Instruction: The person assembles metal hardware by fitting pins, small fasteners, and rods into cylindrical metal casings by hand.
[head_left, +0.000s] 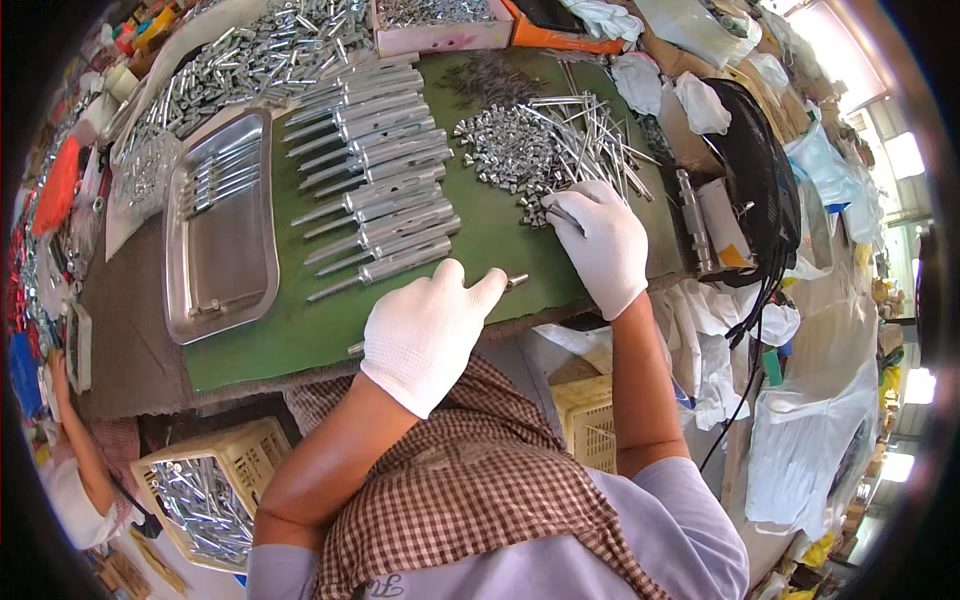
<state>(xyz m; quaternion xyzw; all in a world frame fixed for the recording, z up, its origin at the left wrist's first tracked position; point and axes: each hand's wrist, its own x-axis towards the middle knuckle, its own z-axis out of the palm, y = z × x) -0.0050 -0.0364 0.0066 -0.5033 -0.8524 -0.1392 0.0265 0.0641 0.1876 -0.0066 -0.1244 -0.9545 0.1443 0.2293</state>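
Observation:
My left hand [420,330], in a white knit glove, is closed around a slim metal rod [516,281] at the near edge of the green mat [240,362]. Both ends of the rod stick out; its middle is hidden by the glove. My right hand [603,240], gloved the same way, has its fingers drawn together at the near side of a heap of small silver metal pieces [510,150]. Something greyish shows at these fingertips, too small to name. Left of the heap, several metal tubes with pointed rods [400,215] lie side by side in a column.
A steel tray [225,265] with a few thin rods stands on the left. Loose long pins [600,140] lie beyond my right hand. A crate [205,490] of metal parts sits below the table's left side. Another person's arm [85,440] shows at far left.

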